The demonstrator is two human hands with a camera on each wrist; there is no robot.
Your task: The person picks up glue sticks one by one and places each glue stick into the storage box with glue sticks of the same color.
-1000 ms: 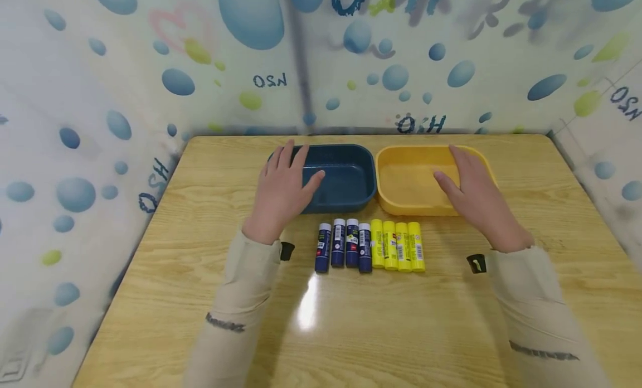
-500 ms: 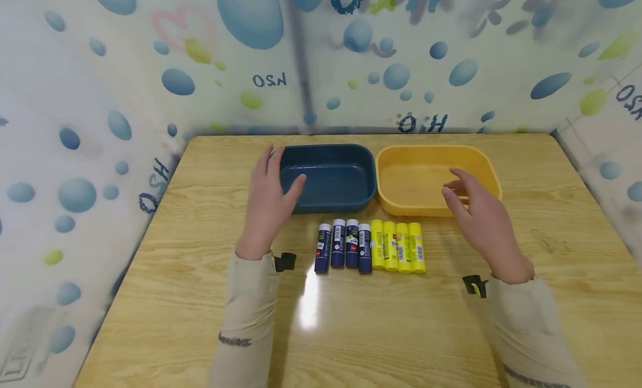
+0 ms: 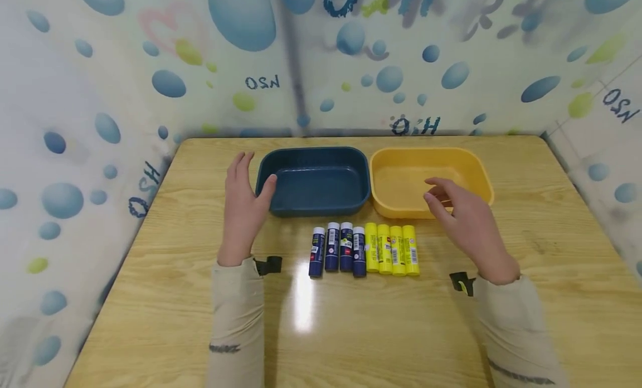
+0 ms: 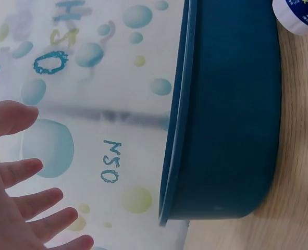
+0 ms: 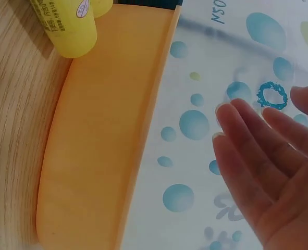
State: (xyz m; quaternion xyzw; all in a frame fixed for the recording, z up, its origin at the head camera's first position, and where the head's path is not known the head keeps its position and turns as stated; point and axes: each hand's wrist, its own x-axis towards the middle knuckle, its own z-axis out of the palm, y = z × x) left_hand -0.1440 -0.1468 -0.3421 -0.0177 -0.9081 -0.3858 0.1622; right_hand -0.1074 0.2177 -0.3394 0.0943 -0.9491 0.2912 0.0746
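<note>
Beside the left end of a dark blue tray (image 3: 321, 211) is my left hand (image 3: 244, 209), its fingers spread and holding nothing. Over the front right part of a yellow tray (image 3: 401, 212) hovers my right hand (image 3: 468, 223), fingers loosely bent around nothing. In the right wrist view, that hand (image 5: 273, 172) appears apart from the tray wall. Several dark blue glue sticks (image 3: 332, 248) with white caps lie in front of the trays. Several yellow glue sticks (image 3: 397, 251) lie right against them, forming one row.
Both trays stand side by side near the back edge of the wooden table (image 3: 381, 332). A patterned wall (image 3: 341, 70) rises behind it, with more patterned wall at either side.
My left hand has moved left, off the blue tray to its side. My right hand has drawn back toward me, its fingers bending more. Trays and glue sticks stay in place; the view shifts slightly.
</note>
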